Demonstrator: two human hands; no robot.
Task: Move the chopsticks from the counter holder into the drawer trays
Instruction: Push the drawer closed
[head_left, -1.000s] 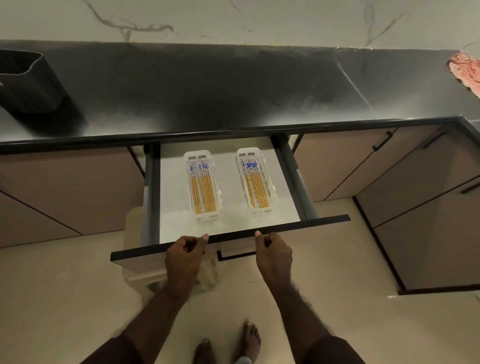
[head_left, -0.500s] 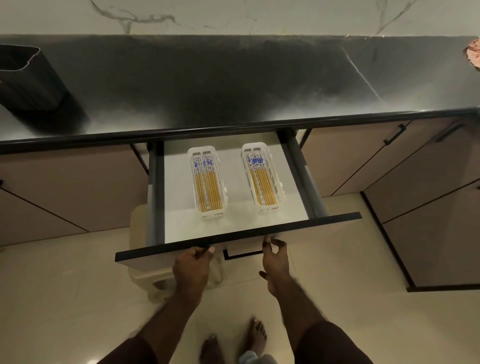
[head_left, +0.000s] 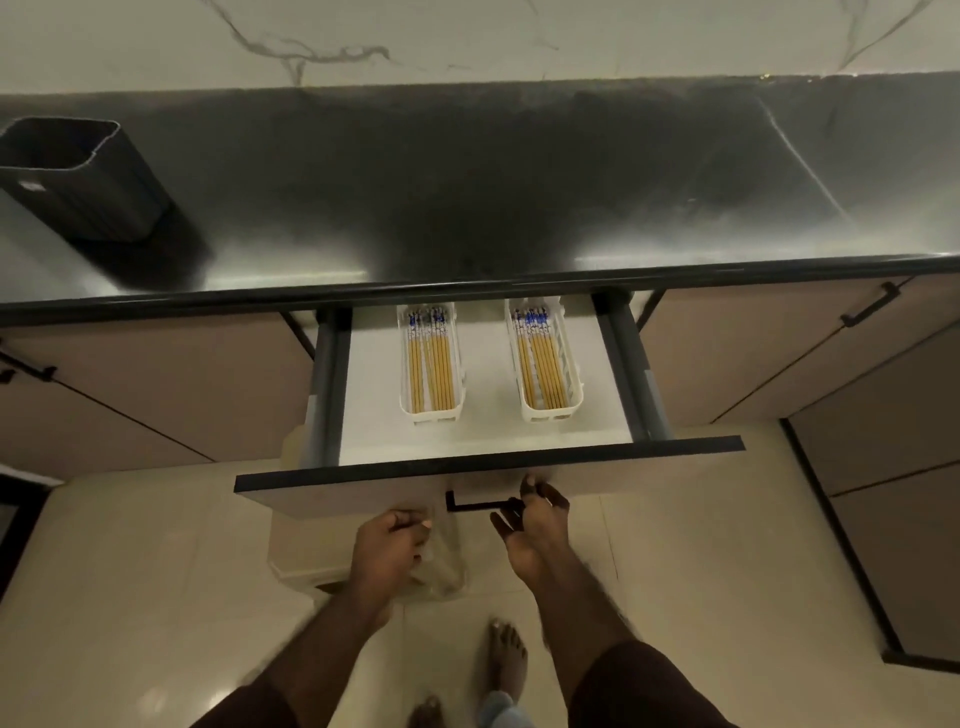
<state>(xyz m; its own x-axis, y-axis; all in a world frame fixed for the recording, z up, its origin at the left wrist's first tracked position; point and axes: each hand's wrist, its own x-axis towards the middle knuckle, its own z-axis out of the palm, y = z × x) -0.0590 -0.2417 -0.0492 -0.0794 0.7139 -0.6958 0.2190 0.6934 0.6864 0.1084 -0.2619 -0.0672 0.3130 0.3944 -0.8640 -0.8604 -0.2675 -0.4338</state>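
Surface (head_left: 467, 197): dark and glossy, spanning the upper half of the view, bare apart from the holder.
Drawer (head_left: 488, 470): pulled out below the surface edge at the centre of the view, its white floor carrying two trays side by side.
Holder (head_left: 78, 176): black, upright at ten o'clock on the surface; no chopsticks rise above its rim, though its inside is not visible.
Left tray (head_left: 430, 361): white, toward the drawer's eleven o'clock, with a row of chopsticks (head_left: 431, 364) lying lengthwise, patterned ends toward the wall.
Right tray (head_left: 544, 361): white, toward one o'clock, a matching row of chopsticks laid the same way.
Right hand (head_left: 530, 525): at five o'clock below the drawer front, fingers loosely apart around the right end of the black handle (head_left: 478, 504); whether it grips firmly I cannot tell.
Left hand (head_left: 389, 540): at seven o'clock, just below the drawer front, fingers curled inward, empty and apparently not touching the drawer.
Progress: the transfer looks finished, with every visible chopstick in a tray.
Remaining: likely only shutting the drawer.
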